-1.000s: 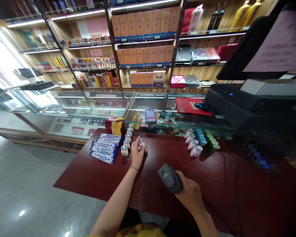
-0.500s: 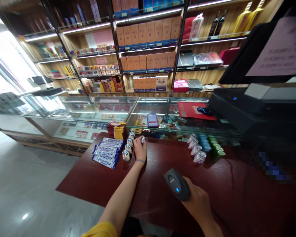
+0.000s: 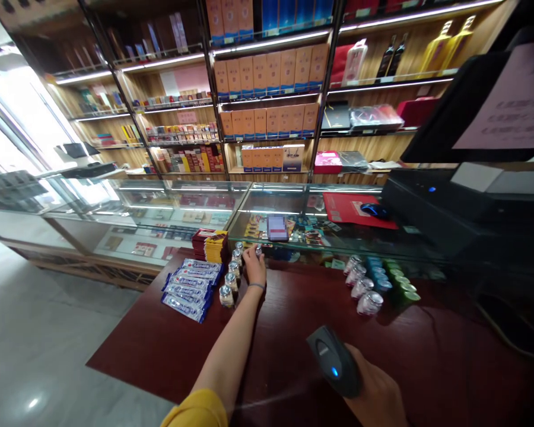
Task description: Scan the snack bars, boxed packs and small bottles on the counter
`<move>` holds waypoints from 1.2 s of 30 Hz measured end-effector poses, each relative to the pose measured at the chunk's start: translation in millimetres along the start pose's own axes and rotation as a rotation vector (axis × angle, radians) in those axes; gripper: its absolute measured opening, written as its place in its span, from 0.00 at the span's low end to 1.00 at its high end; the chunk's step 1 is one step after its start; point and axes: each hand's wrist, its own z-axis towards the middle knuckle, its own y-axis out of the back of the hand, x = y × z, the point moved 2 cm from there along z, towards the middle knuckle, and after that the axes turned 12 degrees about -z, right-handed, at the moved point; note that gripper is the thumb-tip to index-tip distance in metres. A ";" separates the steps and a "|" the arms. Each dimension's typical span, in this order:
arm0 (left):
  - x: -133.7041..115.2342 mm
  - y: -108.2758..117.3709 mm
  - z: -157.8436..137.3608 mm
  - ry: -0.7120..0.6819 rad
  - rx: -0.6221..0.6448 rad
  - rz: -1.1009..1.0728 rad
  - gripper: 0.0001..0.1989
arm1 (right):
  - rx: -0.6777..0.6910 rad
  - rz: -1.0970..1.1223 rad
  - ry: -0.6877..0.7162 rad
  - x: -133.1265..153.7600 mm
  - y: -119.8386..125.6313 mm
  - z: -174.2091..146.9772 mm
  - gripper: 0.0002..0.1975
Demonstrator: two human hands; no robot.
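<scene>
My left hand [image 3: 255, 270] reaches to the far side of the dark red tabletop, its fingers closed around a small jar with a silvery top [image 3: 258, 250]. Just left of it runs a row of similar silver-topped jars [image 3: 231, 281]. Beyond that row lie blue-and-white wrapped packets [image 3: 191, 289], fanned out, and a stack of red and yellow packs [image 3: 210, 245]. Low in the view, my right hand [image 3: 376, 385] grips a dark handheld barcode scanner [image 3: 336, 362] with a blue light on. The scanner is held over the table, apart from the goods.
Pink-white [image 3: 362, 287], blue [image 3: 378, 274] and green cans [image 3: 400, 279] stand in rows on the right. A glass counter [image 3: 196, 204] borders the far edge, bearing a phone-like device [image 3: 277, 228] and a red mat [image 3: 358, 210] with a mouse [image 3: 374, 210]. A monitor [image 3: 471, 107] rises at right.
The view has tilted, so most things appear lower in it. My left hand still holds the jar, now slightly nearer the glass counter. The scanner stays in my right hand, lower in view.
</scene>
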 end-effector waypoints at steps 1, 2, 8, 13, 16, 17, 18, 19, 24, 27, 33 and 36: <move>1.3 -0.5 0.2 -0.010 -0.004 0.001 0.20 | 0.000 -0.005 0.006 -0.3 -0.4 0.2 0.19; 2.6 -0.8 0.3 -0.017 -0.008 0.001 0.20 | 0.001 -0.011 0.007 -0.6 -0.7 0.2 0.19; 9.8 -2.4 0.1 -0.008 -0.018 -0.036 0.23 | -0.001 -0.039 0.013 -0.2 -1.9 -2.2 0.20; 8.1 -2.1 -1.3 -0.036 -0.019 -0.046 0.30 | -0.033 -0.054 -0.004 1.4 -2.1 -3.6 0.21; 2.8 -0.5 -3.6 -0.089 -0.014 -0.013 0.32 | -0.017 -0.057 -0.013 1.9 -1.0 -4.8 0.22; 0.5 0.1 -4.4 -0.113 -0.012 0.008 0.32 | -0.011 -0.061 -0.012 2.2 0.2 -4.9 0.22; -1.8 0.8 -5.3 -0.140 -0.013 0.032 0.32 | -0.012 -0.067 -0.010 2.5 2.2 -4.5 0.22; -4.0 1.5 -6.1 -0.168 -0.018 0.054 0.32 | -0.019 -0.077 -0.006 3.1 4.9 -3.7 0.22; -14.5 5.6 -12.9 -0.327 -0.048 0.062 0.25 | -0.116 -0.108 0.039 8.2 28.1 6.4 0.21; -22.5 3.1 -25.1 -0.390 -0.011 0.015 0.21 | -0.116 -0.080 0.008 8.1 42.5 10.1 0.20; -55.5 -34.1 -78.8 -0.289 0.192 -0.225 0.17 | -0.050 -0.125 -0.155 -9.0 64.5 -0.3 0.18; -75.8 -65.6 -113.9 -0.174 0.376 -0.355 0.18 | -0.052 -0.170 -0.199 -21.5 76.4 -8.6 0.16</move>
